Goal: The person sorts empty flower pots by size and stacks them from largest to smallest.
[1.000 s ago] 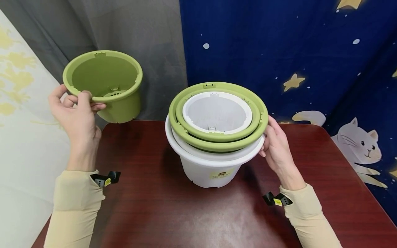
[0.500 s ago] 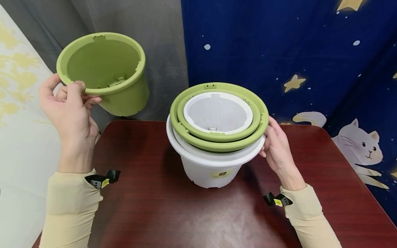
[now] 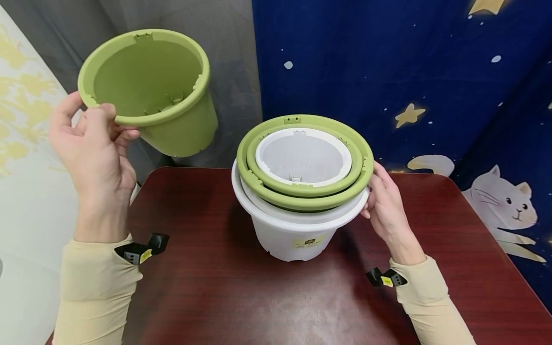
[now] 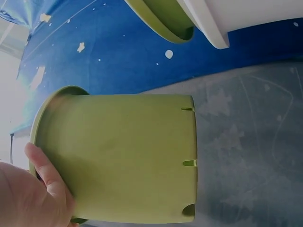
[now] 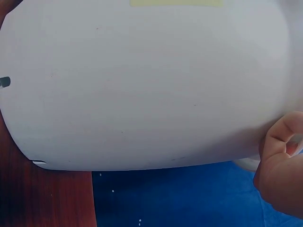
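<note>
My left hand (image 3: 92,148) pinches the near-left rim of a green flowerpot (image 3: 185,132), thumb on top and fingers beneath. The pot hangs in the air beyond the table's back-left corner, its mouth tilted toward me. In the left wrist view its slotted base (image 4: 189,163) points right. A nest of pots stands mid-table: a large white flowerpot (image 3: 280,239) outermost, green flowerpots (image 3: 302,203) inside it, and a small white flowerpot (image 3: 306,153) innermost. My right hand (image 3: 385,206) grips the right side of the large white pot's rim; some fingertips are hidden behind it.
The dark red table (image 3: 207,297) carries the nested pots. Behind it hang a grey curtain (image 3: 228,72) and a blue curtain (image 3: 345,57) with stars and a cat print. A pale, yellow-patterned cloth (image 3: 26,191) borders the left side.
My left hand has raised the green flowerpot, and its mouth now appears higher. The right hand and the nested pots have stayed in place.
</note>
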`<action>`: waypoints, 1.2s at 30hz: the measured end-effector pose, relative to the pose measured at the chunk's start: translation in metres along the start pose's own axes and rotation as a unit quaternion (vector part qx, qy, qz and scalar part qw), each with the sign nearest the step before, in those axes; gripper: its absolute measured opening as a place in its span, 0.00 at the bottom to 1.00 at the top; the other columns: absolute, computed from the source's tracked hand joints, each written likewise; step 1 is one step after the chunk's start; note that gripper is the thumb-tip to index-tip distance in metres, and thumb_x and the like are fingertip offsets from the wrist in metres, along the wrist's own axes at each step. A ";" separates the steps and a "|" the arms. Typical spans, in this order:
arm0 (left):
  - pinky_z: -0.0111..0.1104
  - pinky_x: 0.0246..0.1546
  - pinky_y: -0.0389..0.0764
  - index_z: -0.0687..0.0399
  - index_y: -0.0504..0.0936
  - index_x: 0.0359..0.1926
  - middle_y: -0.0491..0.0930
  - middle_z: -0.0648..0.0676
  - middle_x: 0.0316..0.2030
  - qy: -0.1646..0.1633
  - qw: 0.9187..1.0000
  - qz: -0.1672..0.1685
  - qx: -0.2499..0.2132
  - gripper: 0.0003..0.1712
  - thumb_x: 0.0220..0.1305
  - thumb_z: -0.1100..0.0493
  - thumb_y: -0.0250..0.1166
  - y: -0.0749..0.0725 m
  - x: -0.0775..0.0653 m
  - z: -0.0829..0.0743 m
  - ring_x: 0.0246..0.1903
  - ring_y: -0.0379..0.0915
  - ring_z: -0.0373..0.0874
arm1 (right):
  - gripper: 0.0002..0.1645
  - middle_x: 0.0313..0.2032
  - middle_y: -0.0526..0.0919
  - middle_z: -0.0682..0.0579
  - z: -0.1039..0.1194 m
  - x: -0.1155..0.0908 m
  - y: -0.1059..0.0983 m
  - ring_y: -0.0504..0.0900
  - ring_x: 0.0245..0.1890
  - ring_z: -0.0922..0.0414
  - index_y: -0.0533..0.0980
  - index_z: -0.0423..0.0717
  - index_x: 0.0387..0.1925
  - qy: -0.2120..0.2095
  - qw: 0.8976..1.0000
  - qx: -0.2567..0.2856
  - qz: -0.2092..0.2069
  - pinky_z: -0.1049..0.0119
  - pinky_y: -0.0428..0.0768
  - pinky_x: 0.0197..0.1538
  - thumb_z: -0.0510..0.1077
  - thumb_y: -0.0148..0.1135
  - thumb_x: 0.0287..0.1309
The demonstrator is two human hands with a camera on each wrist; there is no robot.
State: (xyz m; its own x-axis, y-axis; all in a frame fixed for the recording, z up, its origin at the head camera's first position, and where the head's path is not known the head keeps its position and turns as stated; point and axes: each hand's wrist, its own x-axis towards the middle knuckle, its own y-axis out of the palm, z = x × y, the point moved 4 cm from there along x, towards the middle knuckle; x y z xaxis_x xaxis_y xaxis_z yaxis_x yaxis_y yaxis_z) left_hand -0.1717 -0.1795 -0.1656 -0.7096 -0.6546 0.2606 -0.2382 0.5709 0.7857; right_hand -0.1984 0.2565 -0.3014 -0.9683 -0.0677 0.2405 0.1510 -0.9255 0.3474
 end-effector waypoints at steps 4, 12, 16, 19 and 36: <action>0.31 0.09 0.73 0.66 0.70 0.49 0.74 0.61 0.23 -0.011 1.000 0.003 -0.001 0.18 0.60 0.82 0.56 0.002 0.000 -0.001 0.07 0.70 0.48 | 0.20 0.18 0.76 0.53 -0.001 0.000 0.000 0.66 0.08 0.62 0.69 0.45 0.65 -0.002 1.000 0.001 0.000 0.74 0.62 0.13 0.38 0.41 0.78; 0.32 0.09 0.73 0.66 0.72 0.48 0.76 0.62 0.25 -0.031 0.999 0.008 -0.007 0.16 0.61 0.81 0.57 0.005 0.000 -0.002 0.08 0.70 0.49 | 0.20 0.18 0.76 0.53 0.000 0.001 0.000 0.66 0.08 0.62 0.69 0.45 0.65 -0.002 1.000 0.001 0.000 0.73 0.61 0.13 0.38 0.42 0.78; 0.32 0.09 0.73 0.67 0.73 0.48 0.76 0.62 0.25 -0.036 0.999 0.009 -0.008 0.15 0.62 0.80 0.57 0.007 -0.001 -0.004 0.08 0.70 0.49 | 0.20 0.16 0.75 0.53 0.000 0.001 -0.001 0.65 0.07 0.62 0.69 0.45 0.65 -0.003 1.000 -0.002 -0.003 0.73 0.61 0.13 0.38 0.42 0.78; 0.32 0.09 0.73 0.69 0.75 0.46 0.76 0.62 0.25 -0.045 0.999 0.011 -0.009 0.13 0.62 0.80 0.57 0.010 -0.001 -0.005 0.08 0.70 0.50 | 0.20 0.16 0.75 0.53 0.000 0.001 -0.001 0.65 0.07 0.62 0.70 0.44 0.65 -0.004 1.000 -0.003 -0.003 0.73 0.61 0.13 0.37 0.41 0.78; 0.32 0.10 0.73 0.72 0.76 0.48 0.74 0.60 0.24 -0.074 0.996 0.031 -0.028 0.16 0.58 0.79 0.61 0.023 -0.003 -0.007 0.10 0.69 0.50 | 0.21 0.16 0.75 0.53 -0.001 0.002 -0.001 0.65 0.07 0.62 0.70 0.44 0.64 -0.003 1.000 0.003 -0.002 0.73 0.61 0.12 0.36 0.41 0.76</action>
State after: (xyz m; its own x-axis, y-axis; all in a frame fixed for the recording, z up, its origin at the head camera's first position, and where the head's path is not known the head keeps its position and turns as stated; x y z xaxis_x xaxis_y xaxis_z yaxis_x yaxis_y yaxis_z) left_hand -0.1703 -0.1680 -0.1443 -0.8126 -0.5365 0.2276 -0.1568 0.5774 0.8013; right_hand -0.2006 0.2571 -0.3024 -0.9677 -0.0623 0.2442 0.1486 -0.9237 0.3531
